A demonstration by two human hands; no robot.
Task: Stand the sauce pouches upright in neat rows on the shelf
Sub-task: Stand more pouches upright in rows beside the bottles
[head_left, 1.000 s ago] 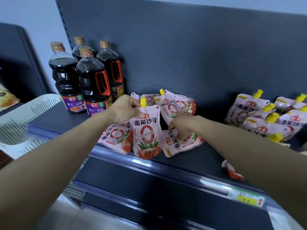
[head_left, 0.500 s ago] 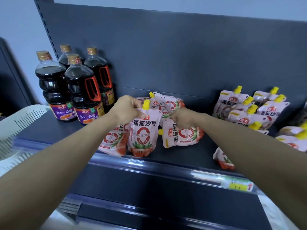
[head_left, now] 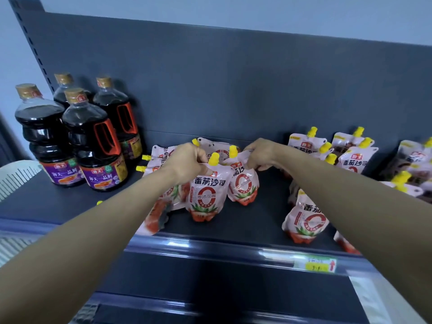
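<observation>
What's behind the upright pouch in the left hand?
Just behind the front pouch, to its right, stands a second pouch, pinched by the right hand. Farther back, flat pouches show between the hands; the left hand hides most of them.

The sauce pouches (head_left: 205, 195) are of glossy, smooth plastic film with yellow plastic caps. The shelf (head_left: 268, 206) and its back panel (head_left: 233, 90) look like matt dark painted metal. The bottles (head_left: 93, 141) are shiny clear plastic.
</observation>
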